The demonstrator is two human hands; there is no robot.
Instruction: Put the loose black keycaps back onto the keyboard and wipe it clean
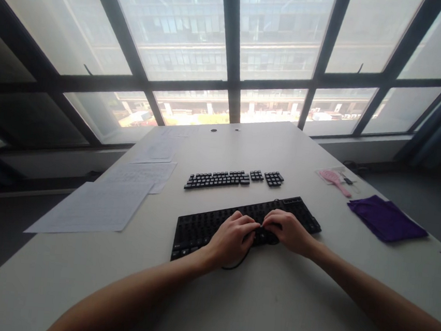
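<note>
A black keyboard (202,229) lies slightly askew on the white table, most of its key places bare of caps. Over its front edge, right of the middle, my two hands nearly meet. My left hand (232,238) is closed, with its fingertips bent down onto the keys. My right hand (289,232) is closed too, thumb and fingers together at the same spot. Whatever is between the fingers is too small or hidden to make out. Behind the keyboard, loose black keycaps (219,179) stand laid out in rows, with smaller groups (274,179) to the right.
Printed paper sheets (95,208) lie along the left side of the table (253,314). On the right are a pink hairbrush-like thing (334,180) on a clear bag and a folded purple cloth (387,219). A cable (237,265) curls out at the keyboard's front. Windows stand behind.
</note>
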